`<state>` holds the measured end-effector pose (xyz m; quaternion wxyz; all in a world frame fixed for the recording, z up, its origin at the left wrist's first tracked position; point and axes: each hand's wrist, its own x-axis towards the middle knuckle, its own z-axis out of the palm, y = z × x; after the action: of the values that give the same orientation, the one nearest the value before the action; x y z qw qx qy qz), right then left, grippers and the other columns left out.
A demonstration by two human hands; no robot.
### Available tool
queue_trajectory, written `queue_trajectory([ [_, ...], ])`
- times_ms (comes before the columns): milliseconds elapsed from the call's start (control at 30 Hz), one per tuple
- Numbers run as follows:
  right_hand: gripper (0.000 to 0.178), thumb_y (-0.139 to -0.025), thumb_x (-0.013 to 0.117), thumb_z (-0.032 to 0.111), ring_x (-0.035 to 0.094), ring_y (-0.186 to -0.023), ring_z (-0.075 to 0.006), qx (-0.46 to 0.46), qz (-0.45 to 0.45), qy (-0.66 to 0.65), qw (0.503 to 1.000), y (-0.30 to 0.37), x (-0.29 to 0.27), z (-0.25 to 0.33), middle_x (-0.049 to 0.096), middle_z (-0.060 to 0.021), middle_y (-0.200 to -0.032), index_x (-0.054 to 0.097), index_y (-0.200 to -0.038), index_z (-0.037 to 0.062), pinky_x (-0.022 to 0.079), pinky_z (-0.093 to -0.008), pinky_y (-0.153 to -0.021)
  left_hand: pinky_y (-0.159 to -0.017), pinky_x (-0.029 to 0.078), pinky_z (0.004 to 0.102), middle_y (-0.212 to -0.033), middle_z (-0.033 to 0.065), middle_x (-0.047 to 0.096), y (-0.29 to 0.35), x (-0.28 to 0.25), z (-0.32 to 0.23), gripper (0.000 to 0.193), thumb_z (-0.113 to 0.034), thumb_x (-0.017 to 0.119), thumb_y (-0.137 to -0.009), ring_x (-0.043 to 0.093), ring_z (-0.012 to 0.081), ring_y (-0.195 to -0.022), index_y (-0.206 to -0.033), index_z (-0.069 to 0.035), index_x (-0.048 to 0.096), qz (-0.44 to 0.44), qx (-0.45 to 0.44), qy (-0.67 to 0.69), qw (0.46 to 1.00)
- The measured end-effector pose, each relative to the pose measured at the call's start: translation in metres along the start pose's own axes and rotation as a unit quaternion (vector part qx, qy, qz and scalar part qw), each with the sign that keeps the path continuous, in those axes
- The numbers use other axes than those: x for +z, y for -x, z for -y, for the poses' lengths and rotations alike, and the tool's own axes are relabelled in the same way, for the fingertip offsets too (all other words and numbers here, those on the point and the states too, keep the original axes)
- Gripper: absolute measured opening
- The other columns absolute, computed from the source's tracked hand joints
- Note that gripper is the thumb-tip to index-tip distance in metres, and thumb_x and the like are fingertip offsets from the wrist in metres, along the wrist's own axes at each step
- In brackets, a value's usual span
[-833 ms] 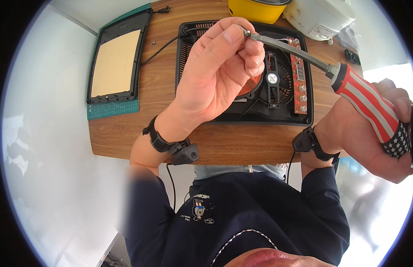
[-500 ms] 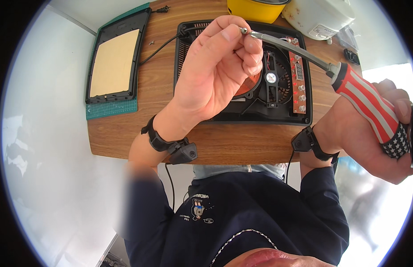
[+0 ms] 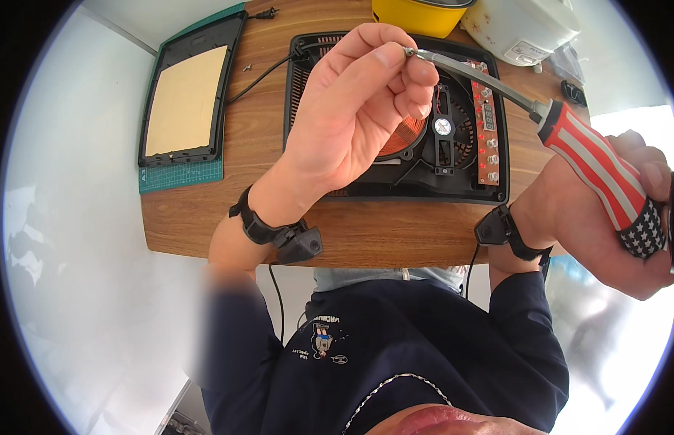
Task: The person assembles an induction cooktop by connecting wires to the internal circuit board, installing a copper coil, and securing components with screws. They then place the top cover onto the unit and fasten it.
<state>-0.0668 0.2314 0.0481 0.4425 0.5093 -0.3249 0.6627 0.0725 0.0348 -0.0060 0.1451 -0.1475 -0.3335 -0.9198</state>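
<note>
Main risk: loss of the screw (image 3: 409, 51), a small metal piece, screw by its look. Likely cause: a slight fingertip grip, with the screwdriver (image 3: 496, 83) coming in from the side; a push off-axis could twist the piece loose. The left hand (image 3: 344, 119) is above the open black housing (image 3: 424, 193), so a dropped screw could land inside, near the coil (image 3: 406, 138) or through the blades of the fan (image 3: 466, 138), or roll off over the table (image 3: 185, 221). Second risk: the tip slides off and jabs the left thumb; cause would be too much force with nothing firm behind the screw. Fingers, left: thumb and index pressed together on the screw, nearly no gap, the other fingers loosely curled and apparently holding nothing. Fingers, right: the right hand (image 3: 594, 225) is closed around the striped handle, shaft pointing left and up toward the pinch; the grip is partly hidden at the picture's edge. Tip is at or just beside the screw; contact cannot be told. Screw position: between the left fingertips, raised over the housing's far side. A loose metal bit (image 3: 248, 67) lies on the table near the cord (image 3: 261, 82)
</note>
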Motion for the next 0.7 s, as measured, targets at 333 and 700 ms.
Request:
queue_trajectory([
  [333,0.038,-0.104,0.038,0.029,0.063,-0.068,-0.0247,0.004,-0.001,0.007,1.000,0.0019,0.0005,0.0043,0.066,-0.0201,-0.079,0.059,-0.094,-0.0009,0.049,-0.0352,-0.062,-0.081,0.062,0.0313,-0.104,0.0136,0.074,-0.0040,-0.0048,0.0024,0.018,-0.011,0.053,-0.108,0.073,0.0183,-0.091,-0.120,-0.002,0.063,-0.018,0.001,0.053,0.998],
  [700,0.037,-0.104,0.038,0.029,0.064,-0.069,-0.0257,0.010,0.002,0.015,1.000,0.0053,-0.0008,0.0074,0.067,-0.0212,-0.081,0.059,-0.095,-0.0012,0.051,-0.0359,-0.064,-0.083,0.063,0.0301,-0.105,0.0122,0.073,-0.0052,-0.0092,0.0018,0.016,-0.014,0.056,-0.108,0.073,0.0172,-0.092,-0.117,-0.003,0.063,-0.039,-0.026,0.072,0.996],
])
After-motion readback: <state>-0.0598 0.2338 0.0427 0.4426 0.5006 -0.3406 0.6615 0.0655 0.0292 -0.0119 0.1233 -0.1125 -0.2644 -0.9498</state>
